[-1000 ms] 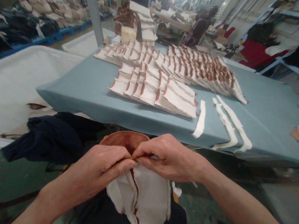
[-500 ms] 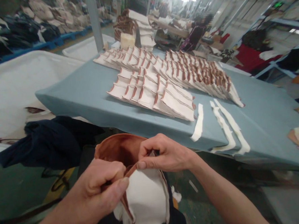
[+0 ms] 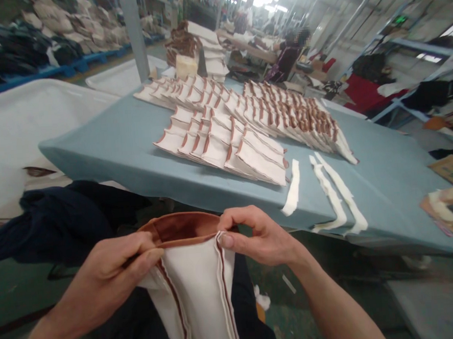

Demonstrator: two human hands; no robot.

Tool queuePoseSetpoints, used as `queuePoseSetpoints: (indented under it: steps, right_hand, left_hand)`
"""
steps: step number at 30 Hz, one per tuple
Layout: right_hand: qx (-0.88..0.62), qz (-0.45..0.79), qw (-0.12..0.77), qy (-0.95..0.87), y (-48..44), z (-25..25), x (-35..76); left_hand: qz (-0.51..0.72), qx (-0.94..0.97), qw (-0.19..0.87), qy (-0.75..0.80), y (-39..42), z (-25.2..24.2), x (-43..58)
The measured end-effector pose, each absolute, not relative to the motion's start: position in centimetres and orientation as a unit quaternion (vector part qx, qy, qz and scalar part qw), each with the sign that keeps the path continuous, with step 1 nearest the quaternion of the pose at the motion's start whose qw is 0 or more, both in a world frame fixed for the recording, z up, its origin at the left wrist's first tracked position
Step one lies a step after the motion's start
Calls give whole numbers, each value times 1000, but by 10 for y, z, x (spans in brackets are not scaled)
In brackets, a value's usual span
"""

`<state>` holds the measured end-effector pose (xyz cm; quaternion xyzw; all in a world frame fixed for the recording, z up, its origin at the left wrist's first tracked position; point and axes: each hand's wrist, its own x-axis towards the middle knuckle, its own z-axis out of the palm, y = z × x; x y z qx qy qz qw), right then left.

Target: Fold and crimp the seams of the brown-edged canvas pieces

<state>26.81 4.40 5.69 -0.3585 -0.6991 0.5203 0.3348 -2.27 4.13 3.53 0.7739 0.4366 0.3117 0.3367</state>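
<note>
Between my hands is a sewn tube-shaped piece (image 3: 195,289), off-white on the outside and rust-brown inside, with raised brown-edged seams running down it. Its brown opening faces up, over dark clothing on the lap. My left hand (image 3: 115,268) pinches the rim at the left, thumb on the white outer side. At the top of the right seam, my right hand (image 3: 255,234) grips the rim between thumb and fingers. The piece's lower end runs out of view.
A blue-covered table (image 3: 114,156) carries stacked white-and-brown sewn pieces (image 3: 217,149) and white strips (image 3: 292,186). White bins (image 3: 27,115) stand left, above dark blue cloth (image 3: 53,221). A co-worker (image 3: 288,55) is beyond the table.
My hands have moved apart along the rim, my left one going left. The top edge is now stretched straighter, and the white panel between two seams faces me.
</note>
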Motion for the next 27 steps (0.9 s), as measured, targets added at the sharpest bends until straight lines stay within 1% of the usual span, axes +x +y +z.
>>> queuePoseSetpoints:
  steps: [3,5,7,11,14,17,22,27]
  right_hand:
    - [-313,509,361,-717,48,72,259]
    - [-294,510,352,-728,53,79,252]
    - [-293,528,334,-724,58,83,247]
    - [-299,585,315,-685,66,81,244]
    - [-316,561,304,-702,70,79,246]
    - [-314,551,296,-715,72,79,245]
    - [-314,537,292,-727,76,86,238]
    - [-331,507,295,-739,79,98,235]
  left_hand:
    - [297,789,401,358,53,38,-21]
    - [295,804,421,300,60,44,-14]
    - [295,806,433,276,65,53,-5]
    - [255,792,479,280,75,68,7]
    - [184,791,512,278,83,74,4]
    - [138,788,520,298,87,77,0]
    - [139,778,491,366,84,85,3]
    - [182,762,508,357,85,91,6]
